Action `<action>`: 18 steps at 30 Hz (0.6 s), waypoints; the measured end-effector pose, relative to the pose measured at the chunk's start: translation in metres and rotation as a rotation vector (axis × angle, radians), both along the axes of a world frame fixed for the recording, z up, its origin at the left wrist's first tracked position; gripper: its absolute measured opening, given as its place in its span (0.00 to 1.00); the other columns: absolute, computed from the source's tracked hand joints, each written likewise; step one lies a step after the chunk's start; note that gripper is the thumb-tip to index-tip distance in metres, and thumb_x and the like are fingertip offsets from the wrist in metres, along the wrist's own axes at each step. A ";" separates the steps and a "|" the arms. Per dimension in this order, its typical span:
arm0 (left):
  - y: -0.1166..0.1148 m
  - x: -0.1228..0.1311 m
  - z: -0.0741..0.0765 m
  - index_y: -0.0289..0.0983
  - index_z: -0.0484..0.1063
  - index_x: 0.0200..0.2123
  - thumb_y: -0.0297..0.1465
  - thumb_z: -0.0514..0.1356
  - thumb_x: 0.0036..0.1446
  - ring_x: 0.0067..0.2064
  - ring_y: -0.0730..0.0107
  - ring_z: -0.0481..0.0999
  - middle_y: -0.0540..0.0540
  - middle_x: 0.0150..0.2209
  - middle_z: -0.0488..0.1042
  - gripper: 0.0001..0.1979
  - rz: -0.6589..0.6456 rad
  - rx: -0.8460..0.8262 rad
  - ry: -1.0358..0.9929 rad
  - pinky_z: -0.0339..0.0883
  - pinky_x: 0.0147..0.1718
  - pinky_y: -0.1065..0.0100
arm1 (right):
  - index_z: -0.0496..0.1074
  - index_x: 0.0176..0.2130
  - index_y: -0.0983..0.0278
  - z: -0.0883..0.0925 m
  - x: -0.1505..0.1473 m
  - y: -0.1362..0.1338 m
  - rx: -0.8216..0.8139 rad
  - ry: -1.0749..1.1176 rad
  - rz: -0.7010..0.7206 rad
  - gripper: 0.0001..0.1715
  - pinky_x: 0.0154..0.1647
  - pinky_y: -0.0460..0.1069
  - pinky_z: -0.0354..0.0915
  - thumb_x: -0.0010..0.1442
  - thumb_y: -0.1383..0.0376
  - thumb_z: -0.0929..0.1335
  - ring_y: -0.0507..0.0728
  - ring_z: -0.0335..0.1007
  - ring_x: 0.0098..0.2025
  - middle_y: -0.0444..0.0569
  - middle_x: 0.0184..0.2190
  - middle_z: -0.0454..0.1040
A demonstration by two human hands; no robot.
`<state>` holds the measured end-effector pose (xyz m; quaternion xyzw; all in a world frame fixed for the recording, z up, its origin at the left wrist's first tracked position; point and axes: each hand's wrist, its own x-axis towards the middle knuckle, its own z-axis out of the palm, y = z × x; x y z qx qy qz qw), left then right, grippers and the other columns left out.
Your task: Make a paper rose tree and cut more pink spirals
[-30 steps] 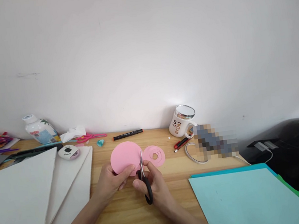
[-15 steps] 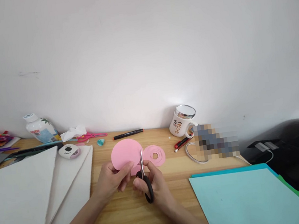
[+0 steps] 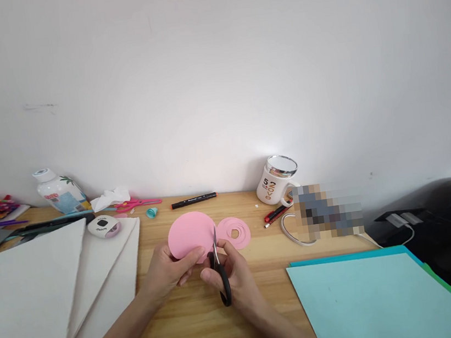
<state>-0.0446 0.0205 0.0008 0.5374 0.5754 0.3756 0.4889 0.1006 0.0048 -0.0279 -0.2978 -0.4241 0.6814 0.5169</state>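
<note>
Pinched between the thumb and fingers of my left hand (image 3: 172, 267) is a pink paper circle (image 3: 191, 233), held up over the desk. My right hand (image 3: 233, 273) grips a pair of scissors (image 3: 222, 280) by its black handles. The metal blades point away from me and meet the circle's right edge. Just beyond my right fingers, a pink paper spiral (image 3: 238, 234) with a hole in its middle lies flat on the wood.
White boards (image 3: 29, 289) cover the left side, with a white tape dispenser (image 3: 103, 226) on them. Along the wall are a bottle (image 3: 60, 193), pink scissors (image 3: 138, 203), a black marker (image 3: 194, 201) and a mug (image 3: 277, 181). Light-blue paper sheets (image 3: 375, 299) lie at right.
The scissors' blades have come closer together at the circle's right edge. The circle has shifted slightly, and less pink paper shows beneath my left thumb. The camera view has moved a little.
</note>
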 end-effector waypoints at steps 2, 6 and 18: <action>0.000 -0.001 -0.001 0.35 0.63 0.13 0.44 0.61 0.44 0.13 0.81 0.54 0.55 0.09 0.58 0.20 0.001 0.002 -0.001 0.47 0.15 0.74 | 0.62 0.39 0.64 0.000 0.000 0.000 -0.005 -0.001 0.002 0.31 0.25 0.42 0.52 0.40 0.62 0.78 0.47 0.55 0.23 0.38 0.23 0.68; 0.000 -0.001 -0.002 0.36 0.61 0.12 0.44 0.61 0.45 0.13 0.81 0.54 0.55 0.08 0.57 0.22 -0.007 0.024 0.019 0.47 0.15 0.74 | 0.62 0.39 0.64 0.003 0.001 -0.001 -0.014 -0.009 0.012 0.31 0.23 0.42 0.50 0.40 0.62 0.78 0.46 0.51 0.22 0.37 0.22 0.65; 0.001 0.000 -0.001 0.37 0.58 0.10 0.44 0.61 0.44 0.13 0.81 0.53 0.55 0.08 0.56 0.23 0.011 0.024 0.003 0.45 0.15 0.74 | 0.61 0.38 0.63 0.006 0.001 -0.002 -0.023 -0.084 0.003 0.30 0.18 0.41 0.47 0.41 0.56 0.77 0.45 0.49 0.18 0.35 0.18 0.63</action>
